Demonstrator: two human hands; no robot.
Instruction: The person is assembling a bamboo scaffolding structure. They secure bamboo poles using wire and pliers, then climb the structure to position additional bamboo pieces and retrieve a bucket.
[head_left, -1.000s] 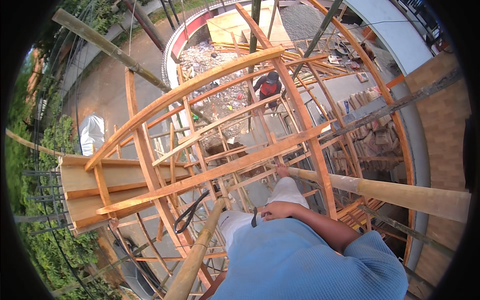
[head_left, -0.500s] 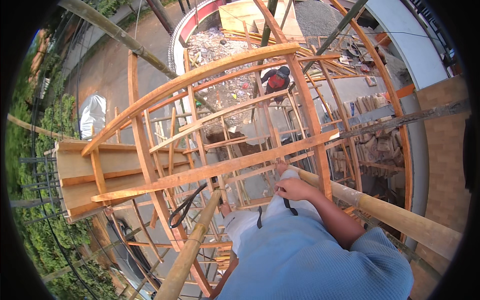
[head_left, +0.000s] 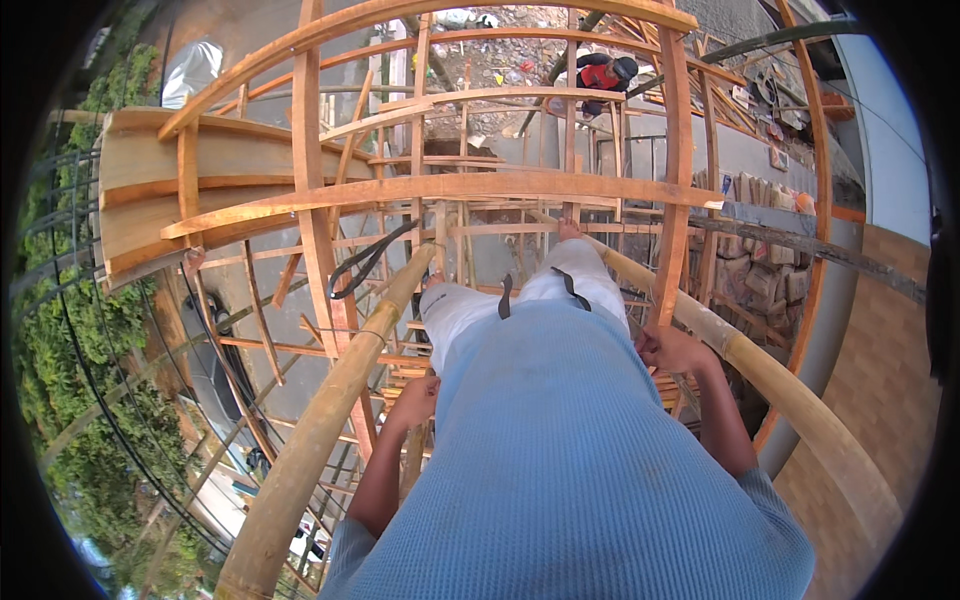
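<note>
My blue shirt hangs over white trousers, with dark drawstring ends lying at the waist. At the shirt's left edge, my left hand is closed, its fingertips partly hidden against the fabric. My right hand pinches at the shirt's right side, its fingers curled together. Bamboo poles slope past on both sides, the left pole outside my left forearm and the right pole just beyond my right hand. My bare feet rest on the framework below.
A timber beam crosses in front of me, joined to upright posts. A black strap loop hangs near the left post. Far below, a person in red and black stands by rubble. Stacked sacks lie at right, with cables at left.
My right hand has moved from the waist to the shirt's right side. The left hand has come into view at the left side. The view has tilted downward and straightened.
</note>
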